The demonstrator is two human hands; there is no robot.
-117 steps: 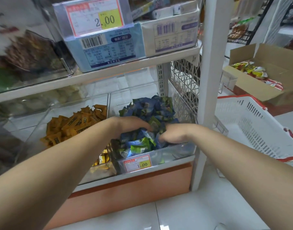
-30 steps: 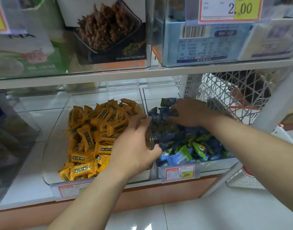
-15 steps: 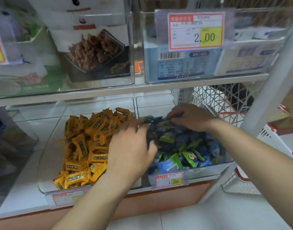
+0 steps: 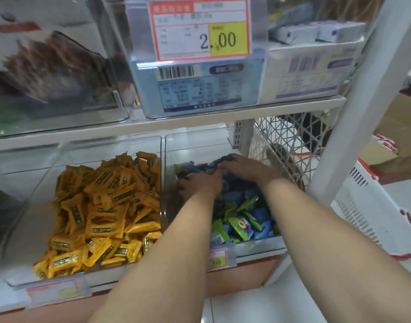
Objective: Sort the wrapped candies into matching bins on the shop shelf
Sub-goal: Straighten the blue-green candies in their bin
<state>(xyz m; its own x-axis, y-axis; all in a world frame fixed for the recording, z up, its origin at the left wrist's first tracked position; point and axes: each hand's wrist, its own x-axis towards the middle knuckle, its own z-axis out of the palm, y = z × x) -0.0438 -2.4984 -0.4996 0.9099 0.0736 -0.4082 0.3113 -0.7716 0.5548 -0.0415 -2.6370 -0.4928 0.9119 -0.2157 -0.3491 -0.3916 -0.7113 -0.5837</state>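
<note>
Two hands, left hand (image 4: 201,184) and right hand (image 4: 245,170), lie sunk in the blue-green candies (image 4: 241,220) at three o'clock. I cannot tell what either grip holds. Next, probably, lift out any stray.

Entry: we are logging two arms in view. The left forearm (image 4: 167,257) is showing bare along its whole visible length, and the left hand (image 4: 199,183) is going uncovered too. The right forearm (image 4: 316,229) and right hand (image 4: 244,170) are reading the same, bare throughout. We are seeing the fingertips only in part, too blurred for nail detail.
</note>
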